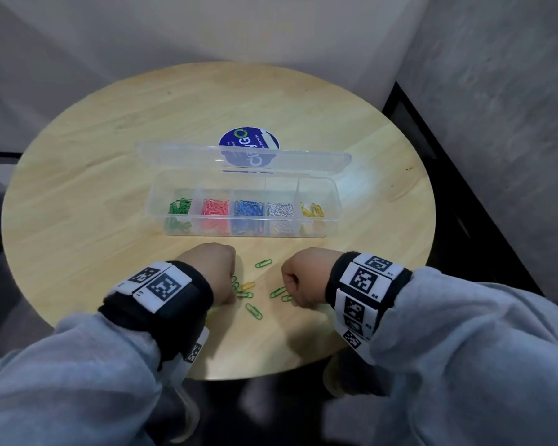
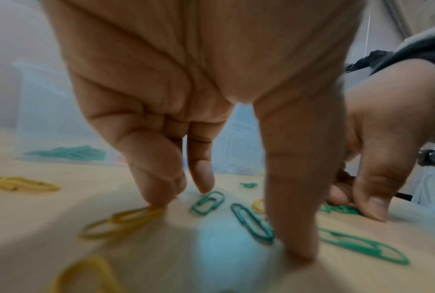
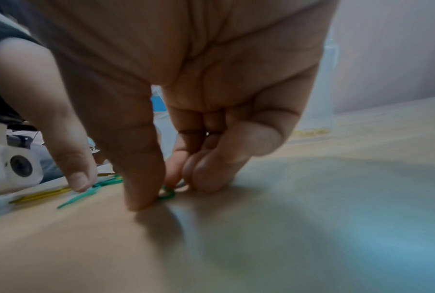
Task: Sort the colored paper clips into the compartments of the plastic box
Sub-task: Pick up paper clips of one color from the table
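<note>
The clear plastic box [image 1: 331, 204] stands open mid-table, its compartments holding green, red, blue, white and yellow clips from left to right. Loose green clips [image 1: 264, 263] and a yellow clip [image 1: 248, 285] lie between my hands near the front edge. My left hand [image 1: 218, 278] points down at the table. Its fingertips [image 2: 158, 196] touch a yellow clip [image 2: 126, 220], its index finger meets a green clip [image 2: 207, 203], and its thumb [image 2: 296, 228] stands apart on the wood. My right hand [image 1: 298, 284] pinches a green clip [image 3: 167, 193] between thumb and index finger against the table.
The round wooden table [image 1: 110, 156] sits in a corner, with walls behind and to the right. A blue round sticker [image 1: 248, 140] shows behind the box's raised lid [image 1: 181, 156]. More yellow clips [image 2: 21, 184] lie left of my left hand. The front table edge is close to my wrists.
</note>
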Available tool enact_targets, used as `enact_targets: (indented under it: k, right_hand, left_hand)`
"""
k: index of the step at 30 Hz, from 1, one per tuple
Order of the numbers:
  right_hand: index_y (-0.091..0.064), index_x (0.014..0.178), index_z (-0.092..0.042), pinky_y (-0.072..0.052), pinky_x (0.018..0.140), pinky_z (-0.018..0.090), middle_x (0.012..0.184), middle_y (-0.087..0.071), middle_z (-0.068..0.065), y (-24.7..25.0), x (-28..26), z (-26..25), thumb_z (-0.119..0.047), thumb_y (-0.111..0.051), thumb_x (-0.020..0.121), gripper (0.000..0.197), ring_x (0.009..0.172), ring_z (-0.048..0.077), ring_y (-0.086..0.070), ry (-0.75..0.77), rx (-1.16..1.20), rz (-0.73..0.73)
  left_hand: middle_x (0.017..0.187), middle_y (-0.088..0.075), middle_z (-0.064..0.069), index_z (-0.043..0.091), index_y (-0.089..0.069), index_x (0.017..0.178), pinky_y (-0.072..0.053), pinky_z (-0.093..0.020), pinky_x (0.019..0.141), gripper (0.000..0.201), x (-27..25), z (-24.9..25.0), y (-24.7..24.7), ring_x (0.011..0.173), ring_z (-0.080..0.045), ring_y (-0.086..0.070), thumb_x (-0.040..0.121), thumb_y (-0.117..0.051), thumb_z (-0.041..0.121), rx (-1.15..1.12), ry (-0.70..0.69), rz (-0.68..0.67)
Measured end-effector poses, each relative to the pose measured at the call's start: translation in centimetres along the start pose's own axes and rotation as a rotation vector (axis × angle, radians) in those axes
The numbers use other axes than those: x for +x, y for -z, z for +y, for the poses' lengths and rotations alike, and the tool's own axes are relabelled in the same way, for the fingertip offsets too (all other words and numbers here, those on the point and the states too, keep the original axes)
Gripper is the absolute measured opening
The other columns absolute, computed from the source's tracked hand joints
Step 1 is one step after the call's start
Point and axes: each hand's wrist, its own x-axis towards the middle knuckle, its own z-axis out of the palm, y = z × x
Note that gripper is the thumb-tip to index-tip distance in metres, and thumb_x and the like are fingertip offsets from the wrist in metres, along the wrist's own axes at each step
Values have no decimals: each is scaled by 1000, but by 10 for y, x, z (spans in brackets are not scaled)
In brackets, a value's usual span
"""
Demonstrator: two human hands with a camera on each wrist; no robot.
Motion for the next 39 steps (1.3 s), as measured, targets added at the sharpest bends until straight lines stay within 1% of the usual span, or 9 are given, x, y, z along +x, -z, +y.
enact_targets:
  k: [8,13,17,22,25,28,31,35,39]
  right_hand:
    - [-53,68,-21,-50,68,30,89,-67,1,1,5,4,-12,-57,80,16,79,20,-60,25,64,12]
    - [-57,75,-25,-53,73,33,68,-60,-5,19,-1,25,-4,-61,79,22,61,14,-55,8,571,110]
    - [-62,80,-16,-52,56,19,52,-55,-2,30,-7,39,9,-45,87,31,53,12,-54,43,1073,90]
    - [-52,71,-6,-48,42,17,64,-48,11,27,-3,37,12,-32,88,32,43,11,-56,4,1351,39]
    - [-51,70,-8,-48,45,17,64,-51,9,22,0,28,9,-41,88,27,46,11,-55,18,1221,-17]
    - [-54,77,-19,-48,57,22,66,-53,-3,17,1,14,-9,-63,81,14,56,11,-51,21,718,48]
    - [-50,104,-31,-50,72,29,75,-47,-12,11,7,5,-34,-75,70,42,73,13,-54,-28,278,110]
    - [-39,118,-39,-52,84,38,103,-57,-9,9,15,-4,-41,-75,66,63,94,19,-59,-38,123,100]
    - [-42,111,-30,-50,71,31,76,-50,-9,10,17,-15,-32,-74,74,49,81,19,-57,-36,86,98]
  left_hand:
    - [103,-64,0,20,-58,88,-37,-24,72,14,5,2,0,86,-17,-51,80,-69,23,-38,-12,3]
    - [75,-57,8,25,-53,68,-36,-22,59,19,7,0,1,78,-15,-53,79,-69,24,-59,3,-14]
    - [80,-61,4,21,-63,80,-39,-24,64,1,3,4,3,78,-16,-55,80,-64,21,-31,5,-6]
    - [96,-69,-4,13,-69,95,-46,-26,66,19,-2,8,2,89,-22,-64,80,-59,21,32,12,-17]
    - [98,-69,-5,13,-68,96,-46,-27,67,20,-4,9,1,90,-23,-64,81,-58,22,43,9,-29]
    - [89,-68,-3,14,-67,88,-43,-24,61,15,-7,6,3,78,-20,-59,79,-61,25,6,0,-13]
    - [66,-62,4,19,-59,65,-41,-22,58,12,-5,-7,9,64,-15,-56,74,-65,22,-168,-8,29]
    - [54,-64,-3,12,-54,59,-47,-15,44,25,-3,-28,20,42,-8,-57,80,-59,2,-842,-13,-5]
    - [46,-58,-2,13,-43,63,-40,-11,35,24,-5,-35,31,34,-7,-52,77,-54,-4,-1465,-7,-13]
